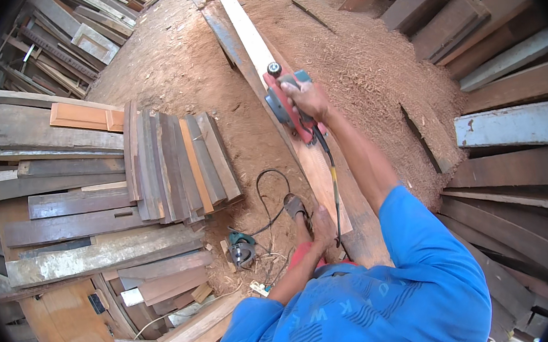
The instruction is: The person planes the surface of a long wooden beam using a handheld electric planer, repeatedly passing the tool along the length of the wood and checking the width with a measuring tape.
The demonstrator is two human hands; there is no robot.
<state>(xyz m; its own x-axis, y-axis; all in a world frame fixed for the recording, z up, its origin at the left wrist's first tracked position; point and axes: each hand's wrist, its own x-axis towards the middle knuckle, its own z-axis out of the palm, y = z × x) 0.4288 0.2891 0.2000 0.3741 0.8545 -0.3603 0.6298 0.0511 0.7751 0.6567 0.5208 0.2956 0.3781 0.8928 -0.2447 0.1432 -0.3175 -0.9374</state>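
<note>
1 electric planer (284,107) on board (320,173) | right fingers (290,89) holding it | left fingers (320,213): can't tell

Room lies over shavings (369,63) right of the plank (319,176); stacked boards (173,161) bar the left.

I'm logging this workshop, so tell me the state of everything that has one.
Long board: lying flat
Red-and-grey planer: on the board, held; running or not, unclear
Right hand: closed on the planer
Left hand: at the board's near end
Green power tool: unheld
Shavings: loose, scattered
</note>
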